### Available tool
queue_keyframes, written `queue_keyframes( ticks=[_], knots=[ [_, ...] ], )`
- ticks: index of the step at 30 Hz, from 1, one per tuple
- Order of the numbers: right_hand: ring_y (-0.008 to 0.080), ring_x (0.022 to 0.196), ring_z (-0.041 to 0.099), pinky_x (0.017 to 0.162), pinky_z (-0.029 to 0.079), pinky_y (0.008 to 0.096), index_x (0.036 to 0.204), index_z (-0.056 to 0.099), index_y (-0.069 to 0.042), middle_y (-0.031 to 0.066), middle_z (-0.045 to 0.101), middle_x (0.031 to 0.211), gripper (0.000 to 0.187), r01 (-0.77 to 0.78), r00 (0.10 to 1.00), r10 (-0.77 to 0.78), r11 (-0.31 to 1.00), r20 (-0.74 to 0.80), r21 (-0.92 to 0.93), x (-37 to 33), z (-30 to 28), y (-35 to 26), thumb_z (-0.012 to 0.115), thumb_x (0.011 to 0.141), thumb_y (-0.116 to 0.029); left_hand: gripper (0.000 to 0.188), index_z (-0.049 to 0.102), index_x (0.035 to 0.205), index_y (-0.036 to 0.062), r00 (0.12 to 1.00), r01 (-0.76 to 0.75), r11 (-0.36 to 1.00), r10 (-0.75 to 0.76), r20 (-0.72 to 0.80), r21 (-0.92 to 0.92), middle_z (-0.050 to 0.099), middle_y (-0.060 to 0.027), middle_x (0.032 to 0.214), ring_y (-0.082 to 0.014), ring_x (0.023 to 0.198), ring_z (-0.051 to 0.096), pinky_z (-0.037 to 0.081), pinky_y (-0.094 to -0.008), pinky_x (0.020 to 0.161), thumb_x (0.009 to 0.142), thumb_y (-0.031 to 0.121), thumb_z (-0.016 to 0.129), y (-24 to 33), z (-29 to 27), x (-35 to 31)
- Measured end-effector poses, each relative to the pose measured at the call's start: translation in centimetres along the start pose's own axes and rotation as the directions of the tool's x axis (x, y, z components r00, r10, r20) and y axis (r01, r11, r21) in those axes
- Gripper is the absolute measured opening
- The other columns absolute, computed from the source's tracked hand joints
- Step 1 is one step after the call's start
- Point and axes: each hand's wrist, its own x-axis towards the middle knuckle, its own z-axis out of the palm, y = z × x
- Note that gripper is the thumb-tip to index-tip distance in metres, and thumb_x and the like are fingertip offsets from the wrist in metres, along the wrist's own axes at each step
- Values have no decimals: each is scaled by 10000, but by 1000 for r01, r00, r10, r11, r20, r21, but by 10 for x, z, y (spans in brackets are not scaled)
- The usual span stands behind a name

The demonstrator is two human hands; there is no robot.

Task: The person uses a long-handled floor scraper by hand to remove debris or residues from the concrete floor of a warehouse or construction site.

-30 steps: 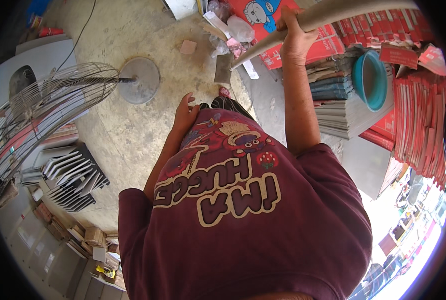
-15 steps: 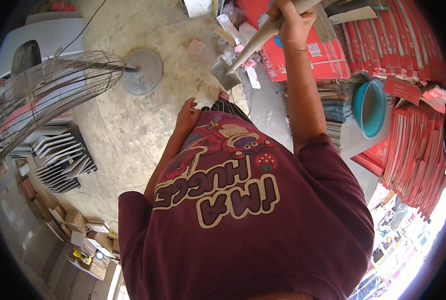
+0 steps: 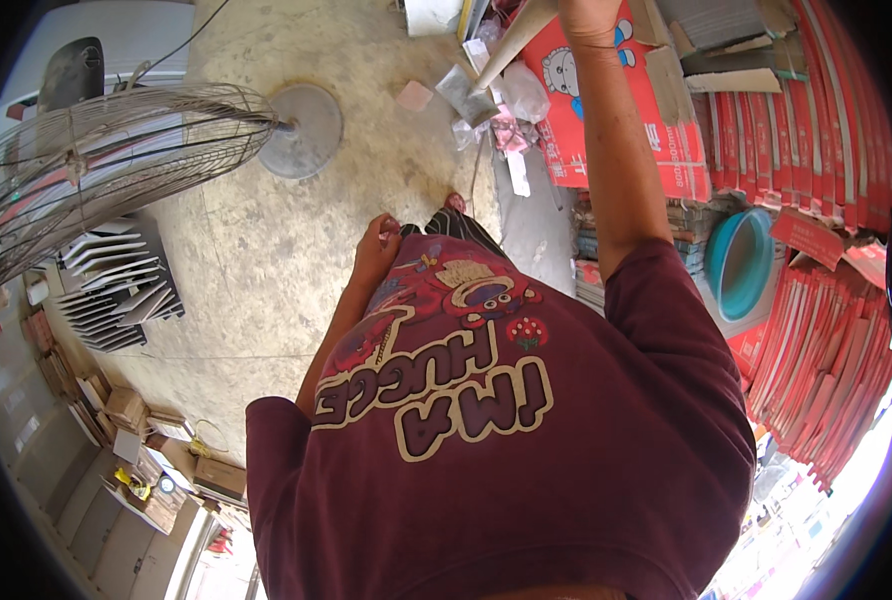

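At the top edge, my right hand (image 3: pixel 588 16) is closed round the long pale handle of a shovel (image 3: pixel 466 95); the fingers are partly cut off by the picture's edge. The shovel's flat grey square blade is low over the floor, among scraps of clear plastic (image 3: pixel 526 92) and pink wrapping (image 3: pixel 511 130). My left hand (image 3: pixel 376 246) hangs by my thigh with nothing in it, its fingers loosely bent and apart.
A standing fan (image 3: pixel 301 130) is at the left, before a rack of tile samples (image 3: pixel 121 280). Red cartons (image 3: pixel 616 110) and stacked red boxes (image 3: pixel 816 350) line the right, with a teal basin (image 3: pixel 741 265) among them. A broken tile piece (image 3: pixel 414 96) lies on the floor.
The shovel and my right hand have moved up in the picture, so the hand is now partly cut off. My left hand's fingers are more bent. The whole view has shifted slightly.
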Motion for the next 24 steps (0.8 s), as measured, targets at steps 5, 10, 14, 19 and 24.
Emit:
queue_keyframes(
  ticks=[5,10,14,19,24],
  knots=[
    [89,400,447,388,353,222,566,536,-37,12,487,475,155,-31,995,40,995,96,-97,18,7,35,608,666,-130,473,339,1183,60,999,42,999,-42,-11,-15,534,-105,1007,-119,669,540,440,-235,596,755,81,540,-5,-3,-5],
    [101,449,479,427,381,230,614,543,-29,19,508,514,118,-98,984,117,985,133,-144,30,2,70,605,644,-125,469,347,1174,53,997,64,998,-65,-31,-27,547,-107,984,-126,675,548,444,-245,601,750,84,543,-3,-3,-6],
    [107,496,498,456,393,231,665,547,-23,28,531,571,122,-134,982,137,990,130,-34,43,4,76,618,636,-117,466,354,1167,51,998,39,999,-40,-50,-23,555,-102,971,-124,662,541,441,-246,599,747,99,551,-13,-2,1],
    [121,510,492,497,395,239,709,568,-14,30,544,597,188,-177,976,163,980,-148,-87,61,21,74,663,627,-154,490,352,1177,29,995,81,995,-84,-51,-57,564,-156,923,-220,789,575,446,-289,693,736,136,539,-12,1,8],
    [119,510,494,490,391,239,721,575,-10,30,553,612,184,-50,957,27,996,-289,-72,81,21,102,665,631,-142,450,395,1131,40,994,65,998,-65,-84,-3,567,-166,922,-266,771,575,446,-306,689,731,173,553,-17,3,5]
  ],
)
